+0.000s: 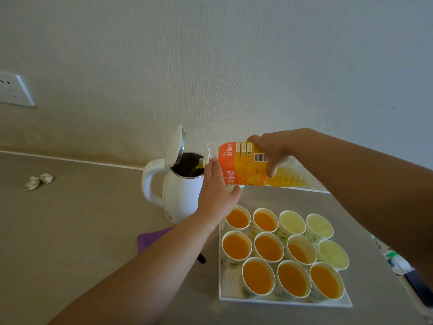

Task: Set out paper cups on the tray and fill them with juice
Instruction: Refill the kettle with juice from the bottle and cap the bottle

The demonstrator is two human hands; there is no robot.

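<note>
My right hand (269, 151) grips the juice bottle (243, 165) round its thick end, fingers over the top and thumb underneath. My left hand (216, 195) lies against the shoulder near the neck, fingers fairly straight and thumb tucked beneath, steadying more than grasping. The bottle lies almost level, its long axis running left to right, mouth pointing left and dipping into the open kettle (180, 198), whose lid (174, 146) stands up behind. A thin stream runs in. The tray (234, 299) sits nearer me and lower, below and right of the bottle's mouth. Eight filled cups (257, 276) show orange, while three empty cups (292, 221) cluster at the far right corner, nearer my right hand. I judge the mouth must swing back right and toward me to reach them. The kettle's inside is dark, so I cannot tell its level, nor how much juice the bottle has left. A small black thing under my left forearm is mostly hidden, and the objects at the right edge are cut off.
</note>
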